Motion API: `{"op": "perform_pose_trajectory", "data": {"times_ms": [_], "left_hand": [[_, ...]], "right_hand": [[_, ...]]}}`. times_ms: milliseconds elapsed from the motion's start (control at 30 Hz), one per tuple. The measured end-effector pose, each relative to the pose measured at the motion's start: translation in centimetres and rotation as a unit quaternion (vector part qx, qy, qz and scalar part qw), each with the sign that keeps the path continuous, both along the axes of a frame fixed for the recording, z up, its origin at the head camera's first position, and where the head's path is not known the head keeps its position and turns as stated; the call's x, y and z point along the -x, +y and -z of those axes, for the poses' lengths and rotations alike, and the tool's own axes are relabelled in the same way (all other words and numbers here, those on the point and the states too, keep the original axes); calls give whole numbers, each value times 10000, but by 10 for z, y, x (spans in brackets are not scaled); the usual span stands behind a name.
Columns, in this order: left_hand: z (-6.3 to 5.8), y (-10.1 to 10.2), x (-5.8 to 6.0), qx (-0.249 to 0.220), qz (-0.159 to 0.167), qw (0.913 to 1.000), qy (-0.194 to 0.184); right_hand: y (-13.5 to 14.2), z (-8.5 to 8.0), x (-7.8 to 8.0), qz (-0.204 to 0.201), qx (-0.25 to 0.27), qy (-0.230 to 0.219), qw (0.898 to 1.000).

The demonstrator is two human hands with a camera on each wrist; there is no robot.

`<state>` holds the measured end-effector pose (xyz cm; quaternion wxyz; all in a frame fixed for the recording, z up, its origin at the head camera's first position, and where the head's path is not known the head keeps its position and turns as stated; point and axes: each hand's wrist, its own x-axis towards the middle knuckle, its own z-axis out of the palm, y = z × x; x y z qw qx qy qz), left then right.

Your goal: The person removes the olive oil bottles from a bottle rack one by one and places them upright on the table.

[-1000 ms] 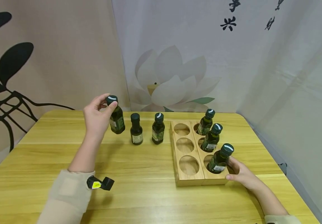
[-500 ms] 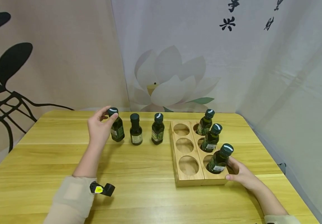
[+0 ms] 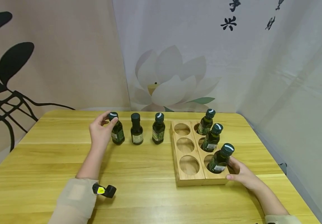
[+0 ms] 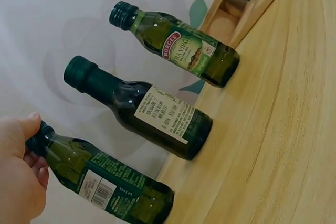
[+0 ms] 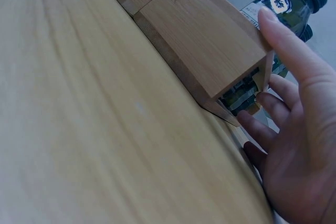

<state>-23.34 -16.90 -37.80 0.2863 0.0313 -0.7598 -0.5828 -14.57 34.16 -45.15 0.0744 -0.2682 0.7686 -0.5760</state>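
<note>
Left hand (image 3: 100,130): pinches the dark-green glass bottle (image 3: 118,135) by its dark cap.
Pinched bottle: lowered with the hand over the last second, it now appears to stand on the yellow wooden tabletop (image 3: 144,193), completing a row of three.
Right of left hand: slim dark cream-labelled bottle (image 3: 137,133), then green-labelled glass bottle (image 3: 158,132).
Right hand (image 3: 243,175): fingers spread, touching the pale wooden rack (image 3: 187,182); bottles stand in its nearer holes.
Barcode: readable as such only from the left wrist.
Rack's open side: only in the right-wrist view, beside the fingertips.

We are seeing glossy, glass-like bottles (image 4: 107,179) and a smooth wooden rack (image 3: 190,181) at right. We are facing matt cloth (image 3: 80,62).
</note>
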Motion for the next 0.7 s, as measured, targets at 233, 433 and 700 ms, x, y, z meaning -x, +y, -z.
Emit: {"op": "perform_pose_trajectory", "data": {"times_ms": [233, 433, 700], "left_hand": [[-6, -1, -3, -181, 30, 9987, -484], [-24, 4, -9, -236, 106, 9995, -169], [-53, 40, -26, -347, 520, 9951, 761]], "right_hand": [[-1, -1, 0, 6, -23, 25, 10000], [-1, -1, 0, 40, -56, 17, 10000], [-1, -1, 0, 42, -42, 5, 10000]]}}
